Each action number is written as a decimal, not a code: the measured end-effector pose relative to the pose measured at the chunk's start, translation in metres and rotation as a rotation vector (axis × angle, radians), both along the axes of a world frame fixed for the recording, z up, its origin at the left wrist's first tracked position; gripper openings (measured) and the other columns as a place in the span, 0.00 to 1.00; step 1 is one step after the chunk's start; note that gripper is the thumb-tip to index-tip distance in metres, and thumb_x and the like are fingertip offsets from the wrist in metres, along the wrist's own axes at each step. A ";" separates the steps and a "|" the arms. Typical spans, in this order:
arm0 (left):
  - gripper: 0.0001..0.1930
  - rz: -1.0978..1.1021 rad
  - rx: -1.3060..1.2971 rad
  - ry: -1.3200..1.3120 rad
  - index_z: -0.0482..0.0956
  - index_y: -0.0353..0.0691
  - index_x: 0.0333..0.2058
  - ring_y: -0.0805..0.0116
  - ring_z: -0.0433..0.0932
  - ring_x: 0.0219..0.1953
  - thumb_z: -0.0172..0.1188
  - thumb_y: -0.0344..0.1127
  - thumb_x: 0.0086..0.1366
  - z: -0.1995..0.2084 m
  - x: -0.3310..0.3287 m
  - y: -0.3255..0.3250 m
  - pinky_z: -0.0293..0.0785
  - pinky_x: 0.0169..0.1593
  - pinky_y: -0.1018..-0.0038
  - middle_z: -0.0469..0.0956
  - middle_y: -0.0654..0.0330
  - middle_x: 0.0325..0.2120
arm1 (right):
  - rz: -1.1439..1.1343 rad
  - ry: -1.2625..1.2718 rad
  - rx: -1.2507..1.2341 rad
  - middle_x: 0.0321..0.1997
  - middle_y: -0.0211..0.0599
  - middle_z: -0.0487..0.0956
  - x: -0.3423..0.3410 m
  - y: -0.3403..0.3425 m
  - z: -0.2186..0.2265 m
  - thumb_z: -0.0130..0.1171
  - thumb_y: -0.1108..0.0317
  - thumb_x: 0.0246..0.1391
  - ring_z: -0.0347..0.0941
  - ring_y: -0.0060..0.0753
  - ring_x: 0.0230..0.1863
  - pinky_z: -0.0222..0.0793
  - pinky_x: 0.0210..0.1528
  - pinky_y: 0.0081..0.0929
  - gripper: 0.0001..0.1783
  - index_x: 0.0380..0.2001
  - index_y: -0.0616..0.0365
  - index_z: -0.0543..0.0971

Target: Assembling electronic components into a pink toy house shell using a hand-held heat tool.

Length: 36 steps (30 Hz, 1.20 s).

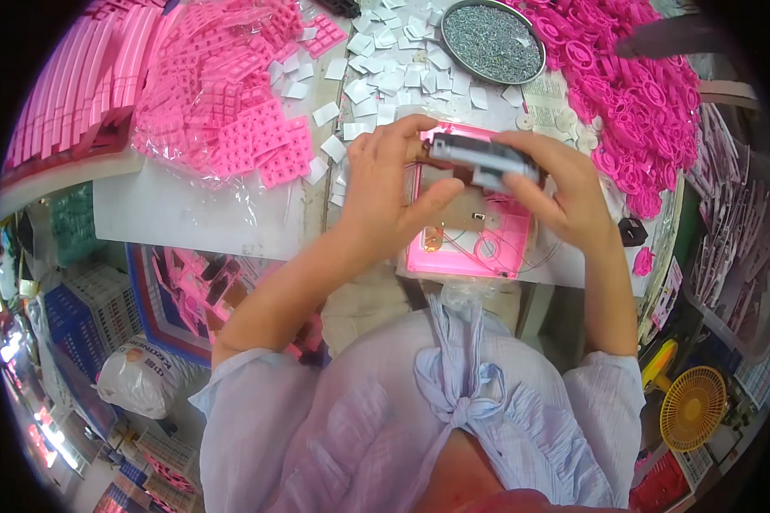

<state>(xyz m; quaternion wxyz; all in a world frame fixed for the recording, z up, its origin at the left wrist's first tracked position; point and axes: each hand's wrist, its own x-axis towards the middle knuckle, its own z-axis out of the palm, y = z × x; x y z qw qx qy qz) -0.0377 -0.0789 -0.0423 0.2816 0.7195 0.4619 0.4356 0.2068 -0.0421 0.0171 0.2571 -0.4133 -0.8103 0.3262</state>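
Observation:
A pink plastic casing (515,244) lies in front of me with a brown board (453,205) and thin wires (522,261) inside. My right hand (565,184) grips a dark and light-grey boxy part (479,154), blurred by motion, above the casing's far end. My left hand (385,175) is at the casing's left side. Its thumb stretches over the board, apart from the bent fingers, which reach toward the boxy part's left end. Whether those fingertips touch the part cannot be made out. A round copper-coloured piece (433,238) sits in the casing's near left corner.
Pink keypad sheets (265,145) in clear plastic lie left. White squares (385,81) scatter beyond the hands, beside a round tray of small metal pieces (494,43). Pink ring-shaped parts (607,94) heap at right. A blue crate (150,299) and yellow fan (693,409) stand below table level.

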 end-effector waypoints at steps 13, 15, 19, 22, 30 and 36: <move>0.29 0.038 0.076 0.528 0.78 0.42 0.56 0.56 0.70 0.51 0.69 0.44 0.55 0.020 0.019 -0.012 0.55 0.56 0.58 0.77 0.61 0.42 | -0.044 -0.319 0.133 0.38 0.40 0.80 0.001 0.017 0.019 0.70 0.57 0.48 0.76 0.46 0.42 0.73 0.46 0.37 0.23 0.46 0.56 0.79; 0.30 0.031 0.069 0.538 0.78 0.42 0.56 0.55 0.70 0.51 0.68 0.45 0.55 0.021 0.020 -0.010 0.54 0.57 0.57 0.76 0.60 0.44 | 0.088 -0.259 0.301 0.46 0.38 0.79 0.010 0.015 -0.014 0.70 0.64 0.46 0.73 0.46 0.51 0.71 0.52 0.38 0.22 0.47 0.54 0.79; 0.30 0.036 0.098 0.615 0.78 0.44 0.56 0.56 0.69 0.55 0.68 0.45 0.55 0.030 0.023 -0.006 0.53 0.60 0.54 0.74 0.59 0.49 | 0.013 -0.347 0.425 0.49 0.35 0.79 0.002 0.002 -0.019 0.68 0.70 0.45 0.70 0.47 0.55 0.70 0.56 0.40 0.21 0.47 0.54 0.80; 0.28 -0.100 0.088 0.651 0.79 0.45 0.55 0.59 0.71 0.56 0.68 0.45 0.55 0.036 0.014 0.007 0.54 0.61 0.50 0.74 0.58 0.52 | 0.051 -0.257 0.214 0.49 0.35 0.80 0.012 0.013 -0.014 0.68 0.69 0.48 0.72 0.50 0.53 0.70 0.56 0.42 0.21 0.48 0.54 0.81; 0.12 -0.024 0.075 0.513 0.87 0.47 0.36 0.56 0.80 0.43 0.65 0.46 0.58 0.025 0.048 0.167 0.65 0.53 0.49 0.84 0.57 0.32 | -0.700 0.346 1.042 0.43 0.45 0.81 0.178 0.088 0.057 0.61 0.71 0.60 0.79 0.39 0.41 0.75 0.44 0.33 0.18 0.50 0.68 0.76; 0.09 -0.114 0.160 0.913 0.87 0.49 0.34 0.57 0.81 0.43 0.58 0.40 0.63 -0.005 0.084 0.196 0.64 0.52 0.50 0.85 0.60 0.33 | -0.079 0.934 -0.127 0.39 0.38 0.76 0.045 0.093 0.088 0.52 0.62 0.63 0.70 0.33 0.34 0.66 0.41 0.34 0.16 0.45 0.66 0.72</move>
